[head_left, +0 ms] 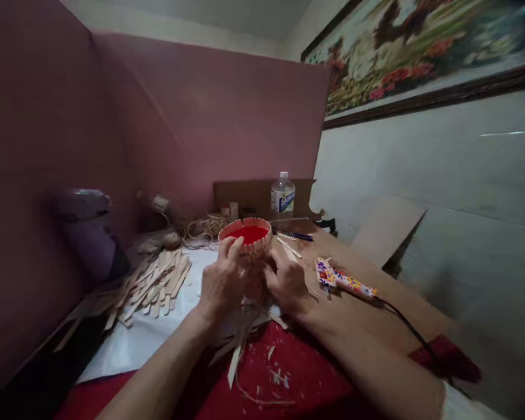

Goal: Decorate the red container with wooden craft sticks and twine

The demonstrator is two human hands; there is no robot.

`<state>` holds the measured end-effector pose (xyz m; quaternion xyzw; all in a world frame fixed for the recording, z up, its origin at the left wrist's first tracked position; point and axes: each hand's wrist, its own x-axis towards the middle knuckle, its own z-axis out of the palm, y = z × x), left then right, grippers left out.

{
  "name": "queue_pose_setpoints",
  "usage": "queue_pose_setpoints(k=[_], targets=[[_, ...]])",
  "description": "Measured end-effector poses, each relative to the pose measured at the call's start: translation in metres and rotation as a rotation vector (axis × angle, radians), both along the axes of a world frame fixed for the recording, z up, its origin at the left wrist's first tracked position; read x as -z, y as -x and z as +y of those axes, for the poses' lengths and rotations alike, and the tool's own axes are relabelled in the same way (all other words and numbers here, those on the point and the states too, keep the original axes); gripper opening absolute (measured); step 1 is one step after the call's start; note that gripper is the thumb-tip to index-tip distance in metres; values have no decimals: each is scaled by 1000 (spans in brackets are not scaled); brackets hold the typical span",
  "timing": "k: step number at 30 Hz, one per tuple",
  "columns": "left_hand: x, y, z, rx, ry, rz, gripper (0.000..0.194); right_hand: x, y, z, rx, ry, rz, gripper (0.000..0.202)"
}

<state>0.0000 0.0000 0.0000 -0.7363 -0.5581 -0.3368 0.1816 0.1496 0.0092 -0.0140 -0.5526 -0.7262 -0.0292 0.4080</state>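
Between my hands is a round red cup-like container (256, 248) ringed with upright wooden craft sticks, its open top tilted toward me. My left hand (224, 273) grips its left side, with fingertips over the near rim. My right hand (289, 283) is closed around the lower right side, the fingers partly hidden behind it. Below the hands, loose wooden strips (235, 364) and a thin strand of twine lie over a red cloth (201, 396). The lower part of the container is blurred and mostly covered by my hands.
Craft sticks (160, 286) lie piled on a white sheet (114, 353) at left, with twine (205, 227) behind. A flower-patterned glue gun (345, 282) with a black cord rests on the brown board (402, 315) at right. A plastic bottle (283, 198) and a pen (301, 237) are farther back.
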Motion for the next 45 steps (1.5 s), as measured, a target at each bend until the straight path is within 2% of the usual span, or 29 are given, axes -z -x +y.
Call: queue_pose_setpoints(k=[9,24,38,45], targets=[[-1,-2,0,8,-2,-36,51,-1,1,-2,-40,13,33,16],[1,-1,1,54,-15,-80,51,-4,2,-2,3,17,-2,13],[-1,-4,-1,-11,-1,-68,46,-3,3,-2,-41,7,24,17],[-3,-5,-2,-12,6,-73,46,-4,4,-2,-5,3,6,17]])
